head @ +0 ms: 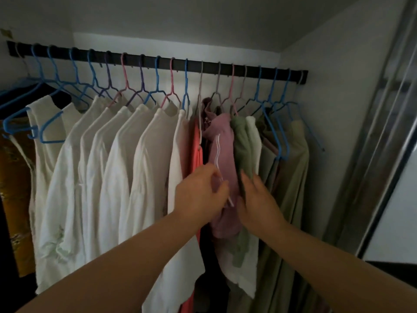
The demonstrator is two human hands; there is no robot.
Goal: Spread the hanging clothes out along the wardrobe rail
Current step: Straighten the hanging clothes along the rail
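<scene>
Head view: left hand (pixel 200 190) pinches the mauve garment (pixel 222 154), fingers curled closed on its fabric. Right hand (pixel 259 197) just beside it, fingers tucked behind the green garment (pixel 242 143); grasp cannot tell. Both hang from the rail (pixel 250 68) above. White shirts (pixel 117 159) spread left of the grip, beige ones (pixel 293 168) right.

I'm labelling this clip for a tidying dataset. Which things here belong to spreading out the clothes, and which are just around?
Part of the job:
- black rail
- mauve garment, held between the left hand and the right hand
- green garment
- white shirts
- coral garment
- blue hangers

Just around:
- metal door frame
- white wall
</scene>
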